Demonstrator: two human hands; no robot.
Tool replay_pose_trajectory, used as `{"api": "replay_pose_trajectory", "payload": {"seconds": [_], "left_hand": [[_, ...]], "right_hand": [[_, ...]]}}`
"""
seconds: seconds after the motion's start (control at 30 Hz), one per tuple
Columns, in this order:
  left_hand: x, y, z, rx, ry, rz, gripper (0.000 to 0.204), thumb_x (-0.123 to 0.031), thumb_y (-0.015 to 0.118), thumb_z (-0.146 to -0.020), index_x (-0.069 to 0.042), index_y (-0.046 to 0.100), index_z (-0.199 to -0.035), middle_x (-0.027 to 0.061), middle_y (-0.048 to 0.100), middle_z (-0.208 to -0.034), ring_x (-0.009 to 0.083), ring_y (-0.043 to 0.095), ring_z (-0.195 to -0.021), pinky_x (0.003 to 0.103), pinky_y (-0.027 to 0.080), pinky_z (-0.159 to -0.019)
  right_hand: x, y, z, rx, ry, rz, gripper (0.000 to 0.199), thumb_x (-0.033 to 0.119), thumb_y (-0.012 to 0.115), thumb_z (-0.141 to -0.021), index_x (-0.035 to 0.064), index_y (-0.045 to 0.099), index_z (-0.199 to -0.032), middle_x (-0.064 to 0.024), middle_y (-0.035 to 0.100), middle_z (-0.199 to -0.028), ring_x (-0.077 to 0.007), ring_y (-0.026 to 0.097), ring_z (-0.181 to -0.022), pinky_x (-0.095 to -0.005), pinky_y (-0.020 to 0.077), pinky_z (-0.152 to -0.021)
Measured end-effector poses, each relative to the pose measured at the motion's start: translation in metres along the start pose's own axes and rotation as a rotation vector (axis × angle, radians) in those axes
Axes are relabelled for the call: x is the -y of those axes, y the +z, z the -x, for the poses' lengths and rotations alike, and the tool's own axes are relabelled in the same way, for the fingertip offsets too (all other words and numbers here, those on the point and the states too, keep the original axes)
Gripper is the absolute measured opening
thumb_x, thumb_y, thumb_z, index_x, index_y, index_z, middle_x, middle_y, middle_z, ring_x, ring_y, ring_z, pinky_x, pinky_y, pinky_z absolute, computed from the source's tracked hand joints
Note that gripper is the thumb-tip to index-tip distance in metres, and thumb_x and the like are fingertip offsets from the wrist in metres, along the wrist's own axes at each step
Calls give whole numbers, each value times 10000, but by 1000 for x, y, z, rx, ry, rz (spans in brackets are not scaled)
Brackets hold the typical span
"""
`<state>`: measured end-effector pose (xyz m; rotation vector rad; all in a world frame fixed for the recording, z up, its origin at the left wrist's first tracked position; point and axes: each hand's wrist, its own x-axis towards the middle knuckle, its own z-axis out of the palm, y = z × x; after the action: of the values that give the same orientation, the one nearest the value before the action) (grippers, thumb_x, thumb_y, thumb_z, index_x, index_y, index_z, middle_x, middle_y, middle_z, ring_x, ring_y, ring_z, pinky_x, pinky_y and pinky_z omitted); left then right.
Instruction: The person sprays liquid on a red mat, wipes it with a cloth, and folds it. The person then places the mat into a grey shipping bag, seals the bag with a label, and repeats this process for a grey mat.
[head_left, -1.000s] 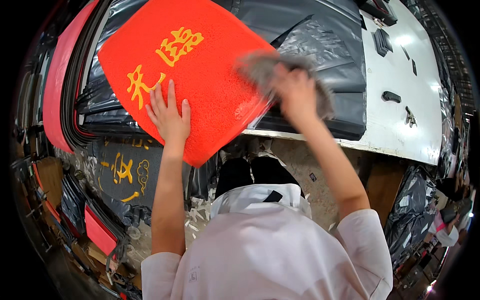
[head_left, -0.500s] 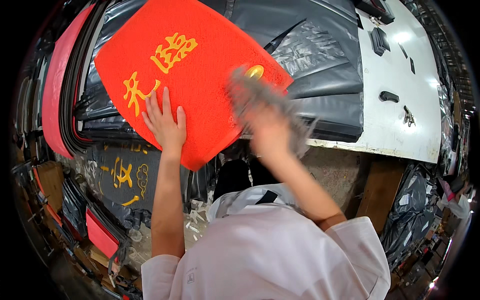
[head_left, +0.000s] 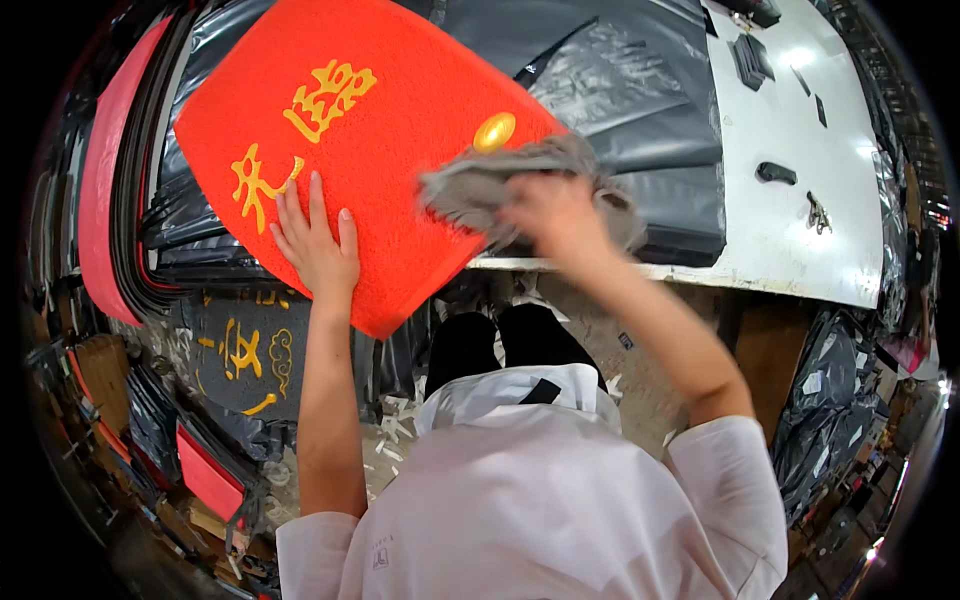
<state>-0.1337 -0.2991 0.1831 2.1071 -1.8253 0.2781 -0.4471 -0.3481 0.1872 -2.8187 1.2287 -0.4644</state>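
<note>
On the red mat [head_left: 380, 170], left hand [head_left: 315, 245] flat; blurred right hand [head_left: 550, 215] clutches grey rag [head_left: 480, 185].

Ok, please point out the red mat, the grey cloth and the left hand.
Red mat [head_left: 385, 165], head view: bare red pile in the mat's middle.
Grey cloth [head_left: 470, 190], head view: left part of the cloth, beside the right hand.
Left hand [head_left: 318, 245], head view: back of the hand, flat on the mat.

red mat [head_left: 390, 140]: top edge cut off by the frame
right hand [head_left: 555, 215]: motion-blurred, fingers buried in grey cloth [head_left: 500, 185]
white table [head_left: 800, 180]: small dark parts unidentifiable
</note>
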Motion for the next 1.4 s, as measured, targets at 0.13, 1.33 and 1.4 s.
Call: {"api": "replay_pose_trajectory", "payload": {"seconds": [0.13,1.33,1.4], "left_hand": [[1,1,1,9,-15,13,542,-300,483,-900,-191,357,-1416,143,286,-1464,354,232,-1362,540,140,-1091],[0,6,0,-16,-33,24,546,-312,510,-868,-194,400,-1389,129,313,-1450,335,249,-1357,533,145,-1094],[3,4,1,-13,-42,24,553,-322,513,-862,-198,401,-1389,127,313,-1449,329,247,-1359,531,143,-1096]], "right_hand": [[-86,-28,-28,158,268,233,304,57,567,-719,200,683,-961,-14,559,-1041,-235,489,-1003,-395,388,-810],[102,7,-4,-104,-49,-376,475,61,613,-653,220,608,-1100,-30,548,-1220,-272,497,-1149,-552,386,-916],[84,3,-2,273,24,-495,447,60,616,-653,233,629,-1065,-15,546,-1264,-243,543,-1118,-542,383,-959]]}}
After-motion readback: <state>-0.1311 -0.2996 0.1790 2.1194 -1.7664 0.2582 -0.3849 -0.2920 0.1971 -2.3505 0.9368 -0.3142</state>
